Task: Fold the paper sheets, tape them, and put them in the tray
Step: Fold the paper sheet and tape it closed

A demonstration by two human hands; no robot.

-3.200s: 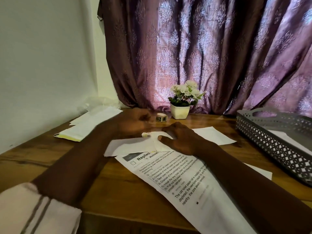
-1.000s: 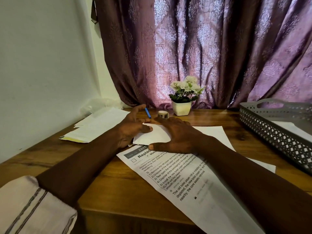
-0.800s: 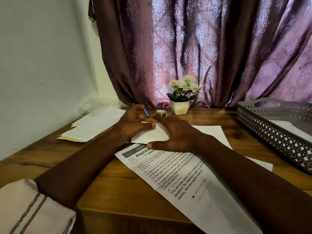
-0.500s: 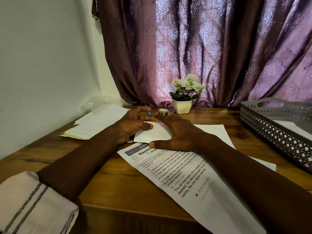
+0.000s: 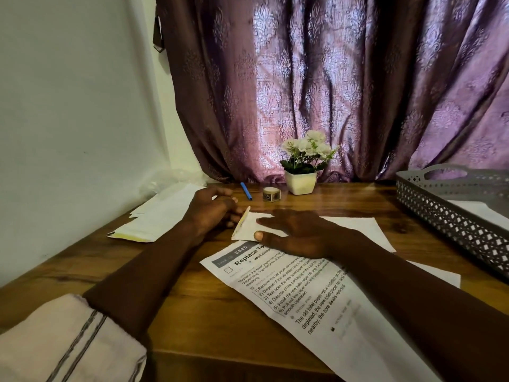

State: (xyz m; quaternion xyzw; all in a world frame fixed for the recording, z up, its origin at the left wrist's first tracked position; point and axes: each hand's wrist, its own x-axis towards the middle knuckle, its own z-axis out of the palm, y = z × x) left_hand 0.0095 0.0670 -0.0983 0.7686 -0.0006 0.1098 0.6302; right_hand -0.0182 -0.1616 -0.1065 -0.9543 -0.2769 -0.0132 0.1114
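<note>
While the right hand [image 5: 297, 235] pins the folded paper [image 5: 246, 230], the left hand [image 5: 212, 213] meets its raised edge.
Right hand lies flat on the paper at mid-desk [image 5: 192, 301], fingers straight and spread. Left fingers are loosely bent, tips touching the paper's upturned left edge; nothing gripped. Paper rests on the top end of a printed sheet [image 5: 278, 288] and on a blank sheet [image 5: 358, 230]. Tape [image 5: 271, 194] and pen [image 5: 246, 191] lie just behind the hands, near the pot [image 5: 300, 182]. Tray [image 5: 451, 216] at right, well apart, holds a white sheet [image 5: 484, 213]. Stack [image 5: 162, 219] at left.
</note>
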